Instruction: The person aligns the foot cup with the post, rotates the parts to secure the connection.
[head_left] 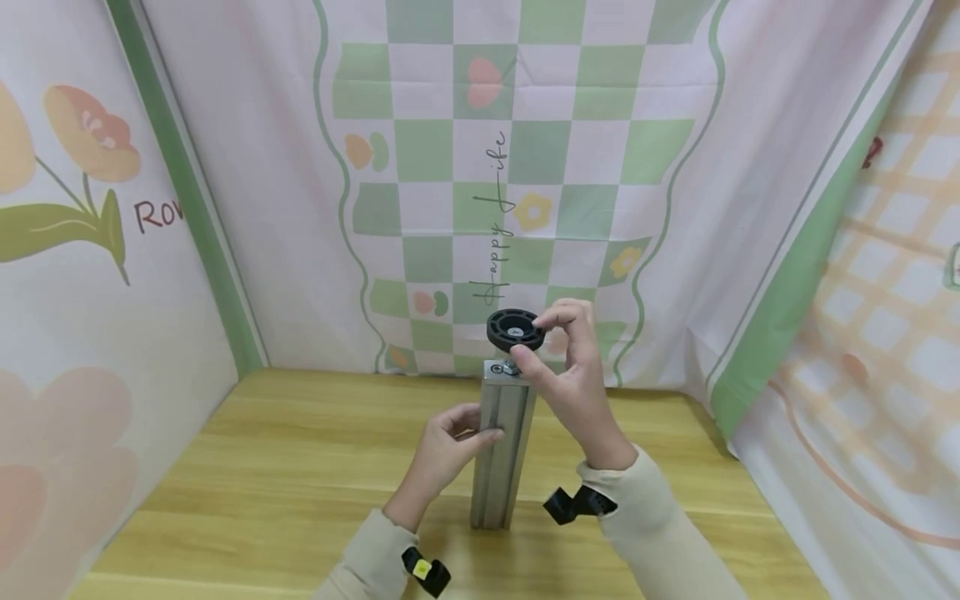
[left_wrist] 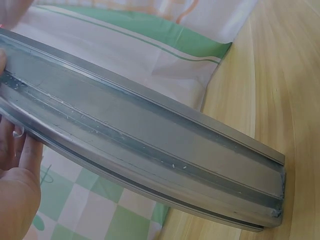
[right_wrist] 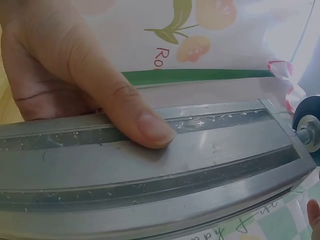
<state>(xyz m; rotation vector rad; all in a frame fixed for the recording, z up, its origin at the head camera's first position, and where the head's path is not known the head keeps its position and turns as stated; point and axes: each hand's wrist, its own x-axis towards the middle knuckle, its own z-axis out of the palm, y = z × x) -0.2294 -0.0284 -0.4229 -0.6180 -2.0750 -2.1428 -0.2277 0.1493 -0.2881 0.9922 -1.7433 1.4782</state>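
Observation:
A grey aluminium profile (head_left: 501, 450) stands upright on the wooden table, with long grooves down its sides. My left hand (head_left: 450, 442) grips it above mid-height, thumb across the front face and fingers at the left edge. On its top end sits a black round levelling foot (head_left: 504, 330) on a threaded metal stud; the disc faces up, apart from the end face. My right hand (head_left: 573, 375) pinches the disc's rim between thumb and index finger. The right wrist view shows the left thumb (right_wrist: 150, 130) pressed flat on the profile, with the foot's stud (right_wrist: 304, 135) beyond.
The light wooden table (head_left: 315, 450) spreads around the profile's lower end. Behind it hangs a checkered curtain (head_left: 420, 150) with printed lettering, close to the table's back edge. More printed fabric closes off both sides. Black wrist mounts (head_left: 581, 504) sit on the sleeves.

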